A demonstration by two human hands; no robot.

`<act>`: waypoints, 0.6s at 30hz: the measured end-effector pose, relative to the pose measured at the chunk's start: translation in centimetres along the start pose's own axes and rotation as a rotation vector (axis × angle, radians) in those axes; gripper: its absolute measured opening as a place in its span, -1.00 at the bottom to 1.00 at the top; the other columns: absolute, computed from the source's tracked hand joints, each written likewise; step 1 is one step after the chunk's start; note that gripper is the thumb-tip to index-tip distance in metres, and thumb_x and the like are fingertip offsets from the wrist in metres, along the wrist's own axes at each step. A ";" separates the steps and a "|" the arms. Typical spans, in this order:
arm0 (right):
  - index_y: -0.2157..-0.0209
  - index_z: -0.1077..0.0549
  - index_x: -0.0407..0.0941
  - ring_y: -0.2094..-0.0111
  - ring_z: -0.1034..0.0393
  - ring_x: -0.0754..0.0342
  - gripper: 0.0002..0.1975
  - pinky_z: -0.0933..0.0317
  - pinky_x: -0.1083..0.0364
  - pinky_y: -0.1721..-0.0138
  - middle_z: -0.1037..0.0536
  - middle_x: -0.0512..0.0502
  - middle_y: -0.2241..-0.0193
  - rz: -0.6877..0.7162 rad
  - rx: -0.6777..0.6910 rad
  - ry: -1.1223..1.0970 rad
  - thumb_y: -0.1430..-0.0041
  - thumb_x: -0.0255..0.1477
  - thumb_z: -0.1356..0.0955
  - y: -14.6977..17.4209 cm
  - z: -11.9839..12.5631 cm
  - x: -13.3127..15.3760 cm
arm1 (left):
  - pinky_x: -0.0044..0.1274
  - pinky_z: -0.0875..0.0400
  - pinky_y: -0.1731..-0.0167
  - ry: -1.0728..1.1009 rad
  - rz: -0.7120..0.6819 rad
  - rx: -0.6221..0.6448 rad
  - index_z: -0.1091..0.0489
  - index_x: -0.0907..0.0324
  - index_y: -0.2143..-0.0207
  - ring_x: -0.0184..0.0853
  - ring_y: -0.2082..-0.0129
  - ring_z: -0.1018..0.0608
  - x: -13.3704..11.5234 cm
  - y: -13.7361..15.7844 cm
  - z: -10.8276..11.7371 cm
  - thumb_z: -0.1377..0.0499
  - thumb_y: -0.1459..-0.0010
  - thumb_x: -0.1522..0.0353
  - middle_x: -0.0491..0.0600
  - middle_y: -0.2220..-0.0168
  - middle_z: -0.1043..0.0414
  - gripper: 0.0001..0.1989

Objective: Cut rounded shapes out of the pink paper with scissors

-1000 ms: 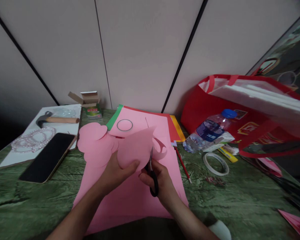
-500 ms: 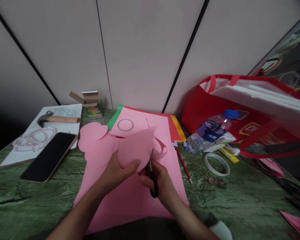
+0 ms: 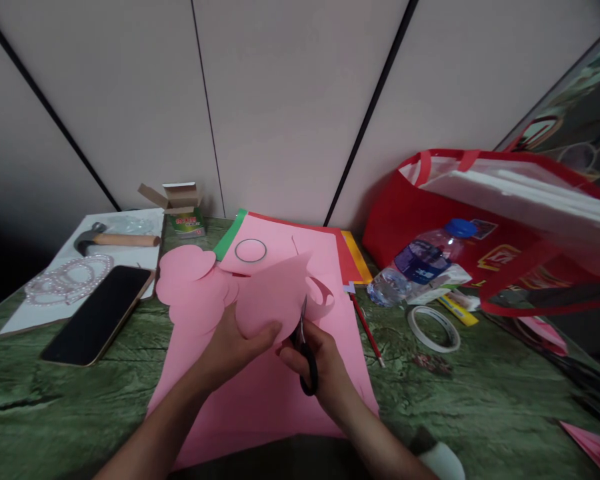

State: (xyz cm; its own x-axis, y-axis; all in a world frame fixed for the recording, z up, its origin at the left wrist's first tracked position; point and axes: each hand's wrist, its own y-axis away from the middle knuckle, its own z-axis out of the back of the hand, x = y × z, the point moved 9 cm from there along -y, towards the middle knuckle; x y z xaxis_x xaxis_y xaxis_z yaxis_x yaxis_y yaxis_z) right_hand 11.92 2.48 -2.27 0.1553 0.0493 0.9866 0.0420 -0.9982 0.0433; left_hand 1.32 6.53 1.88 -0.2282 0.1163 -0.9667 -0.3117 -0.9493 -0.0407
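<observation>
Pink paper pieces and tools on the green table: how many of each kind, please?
Scissors: 1
Hammer: 1
Phone: 1
Water bottle: 1
Tape roll: 1
Red pencil: 1
Held pink paper piece: 1
Total: 7

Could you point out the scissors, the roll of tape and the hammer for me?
scissors (image 3: 307, 363): head view, on the black handle loop in the right hand.
roll of tape (image 3: 433, 328): head view, on its white ring.
hammer (image 3: 125, 239): head view, on the wooden handle.

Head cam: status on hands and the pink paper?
Left hand pinching the pink paper piece. Right hand working black scissors, blades in the paper's edge. Nothing in the way; cut circles lie left.
</observation>
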 end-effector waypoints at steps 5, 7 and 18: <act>0.53 -0.26 -0.13 0.59 -0.04 0.20 -0.72 0.04 0.19 0.57 -0.21 0.11 0.62 0.008 -0.009 -0.003 0.14 -0.27 -0.41 0.0 0.2 -0.2 | -0.51 -0.45 0.34 -0.003 -0.022 -0.016 -0.38 0.21 0.23 -0.25 0.29 -0.53 0.0 0.0 0.1 -0.16 0.07 0.39 -0.01 0.29 -0.52 -0.72; 0.52 -0.28 -0.13 0.59 -0.06 0.20 -0.73 0.03 0.18 0.56 -0.22 0.11 0.62 0.012 -0.007 -0.005 0.13 -0.27 -0.40 0.1 0.2 -0.3 | -0.52 -0.44 0.35 -0.005 -0.027 -0.017 -0.37 0.21 0.22 -0.26 0.30 -0.53 0.1 0.0 0.1 -0.16 0.06 0.40 -0.02 0.29 -0.52 -0.73; 0.53 -0.29 -0.14 0.57 -0.18 0.15 -0.74 -0.02 0.16 0.52 -0.26 0.09 0.62 -0.003 -0.028 -0.013 0.14 -0.28 -0.40 0.0 0.4 -0.8 | -0.57 -0.43 0.37 0.006 -0.040 -0.005 -0.38 0.21 0.26 -0.32 0.34 -0.53 0.1 0.1 0.0 -0.15 0.03 0.40 -0.07 0.35 -0.52 -0.78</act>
State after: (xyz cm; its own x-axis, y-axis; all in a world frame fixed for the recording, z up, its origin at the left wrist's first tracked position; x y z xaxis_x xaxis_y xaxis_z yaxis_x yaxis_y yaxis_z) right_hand 12.19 2.48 -3.09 0.1683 0.0523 0.9843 0.0150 -0.9986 0.0505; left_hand 1.28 6.49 1.82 -0.2096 0.1527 -0.9658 -0.3161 -0.9453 -0.0808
